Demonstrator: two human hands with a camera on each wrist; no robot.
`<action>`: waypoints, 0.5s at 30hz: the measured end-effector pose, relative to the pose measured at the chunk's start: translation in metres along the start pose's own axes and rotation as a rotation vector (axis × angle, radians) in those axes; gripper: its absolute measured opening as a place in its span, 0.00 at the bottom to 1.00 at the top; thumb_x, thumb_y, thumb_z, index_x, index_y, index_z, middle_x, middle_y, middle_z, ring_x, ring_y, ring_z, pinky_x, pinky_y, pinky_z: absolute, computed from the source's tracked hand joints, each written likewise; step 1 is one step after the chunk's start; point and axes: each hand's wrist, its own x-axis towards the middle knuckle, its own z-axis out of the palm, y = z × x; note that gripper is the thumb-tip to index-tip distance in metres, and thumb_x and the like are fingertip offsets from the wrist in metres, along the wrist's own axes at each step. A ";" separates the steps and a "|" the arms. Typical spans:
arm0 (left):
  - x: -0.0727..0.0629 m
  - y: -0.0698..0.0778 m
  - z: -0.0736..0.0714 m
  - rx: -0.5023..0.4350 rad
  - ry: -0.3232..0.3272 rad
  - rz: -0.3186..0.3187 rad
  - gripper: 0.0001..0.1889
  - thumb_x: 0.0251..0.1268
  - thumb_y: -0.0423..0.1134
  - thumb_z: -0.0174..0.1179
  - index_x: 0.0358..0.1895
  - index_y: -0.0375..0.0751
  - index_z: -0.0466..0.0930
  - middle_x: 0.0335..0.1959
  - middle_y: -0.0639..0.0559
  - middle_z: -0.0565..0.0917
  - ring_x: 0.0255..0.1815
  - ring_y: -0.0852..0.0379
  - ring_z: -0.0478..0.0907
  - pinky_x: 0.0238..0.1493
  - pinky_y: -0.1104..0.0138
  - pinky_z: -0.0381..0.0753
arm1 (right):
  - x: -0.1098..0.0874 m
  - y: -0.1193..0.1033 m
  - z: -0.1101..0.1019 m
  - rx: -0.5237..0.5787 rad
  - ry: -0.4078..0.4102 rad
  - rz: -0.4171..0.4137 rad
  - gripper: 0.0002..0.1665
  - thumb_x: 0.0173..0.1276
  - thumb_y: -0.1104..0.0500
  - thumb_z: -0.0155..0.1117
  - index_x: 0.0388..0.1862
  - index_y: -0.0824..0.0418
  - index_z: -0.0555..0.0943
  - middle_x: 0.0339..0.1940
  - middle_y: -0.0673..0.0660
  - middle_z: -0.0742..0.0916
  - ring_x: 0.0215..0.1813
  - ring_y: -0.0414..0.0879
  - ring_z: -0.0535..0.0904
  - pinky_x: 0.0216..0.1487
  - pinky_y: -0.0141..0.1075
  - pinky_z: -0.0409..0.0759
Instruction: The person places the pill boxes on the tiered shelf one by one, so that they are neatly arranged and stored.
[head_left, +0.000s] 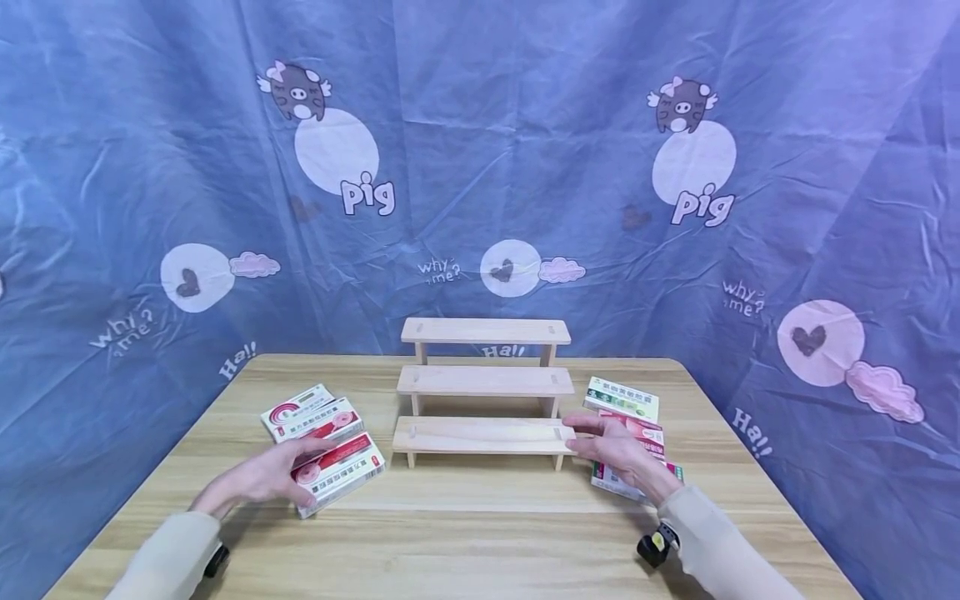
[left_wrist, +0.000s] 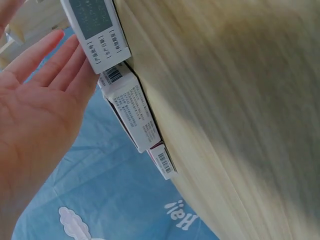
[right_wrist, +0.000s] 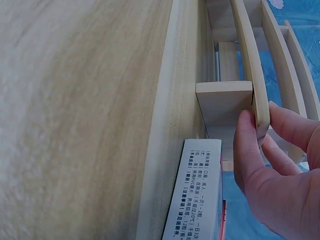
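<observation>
A three-step wooden display rack stands on the table. At its right end, my right hand pinches the edge of the lowest step between thumb and fingers. On the left, my left hand reaches over the nearest white-and-red medicine box, thumb at its near side. In the left wrist view the fingers of that left hand lie extended beside the end of the box.
Behind that box, two more medicine boxes overlap in a row. Right of the rack lie a green-and-white box, a red one and another box partly under my right hand. A blue printed cloth hangs behind the table.
</observation>
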 end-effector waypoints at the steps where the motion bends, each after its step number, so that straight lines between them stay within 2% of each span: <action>1: 0.000 0.000 0.001 0.010 0.001 0.003 0.48 0.35 0.44 0.78 0.67 0.33 0.70 0.65 0.33 0.73 0.63 0.41 0.69 0.61 0.72 0.71 | 0.000 0.000 0.000 0.002 0.000 0.000 0.32 0.65 0.67 0.64 0.67 0.74 0.68 0.59 0.65 0.80 0.45 0.39 0.81 0.46 0.28 0.83; 8: 0.003 0.004 0.001 0.060 -0.011 -0.001 0.50 0.34 0.44 0.79 0.67 0.29 0.68 0.63 0.33 0.74 0.60 0.46 0.71 0.59 0.72 0.71 | -0.001 -0.003 0.001 0.009 -0.006 0.006 0.33 0.66 0.66 0.64 0.68 0.73 0.68 0.59 0.65 0.81 0.45 0.38 0.80 0.47 0.28 0.83; 15: 0.005 0.007 0.004 0.080 -0.009 -0.061 0.51 0.31 0.40 0.78 0.68 0.30 0.67 0.64 0.31 0.73 0.64 0.37 0.69 0.65 0.51 0.71 | -0.002 -0.001 0.001 0.019 -0.004 0.008 0.33 0.65 0.66 0.64 0.68 0.73 0.68 0.57 0.63 0.82 0.45 0.38 0.82 0.47 0.28 0.83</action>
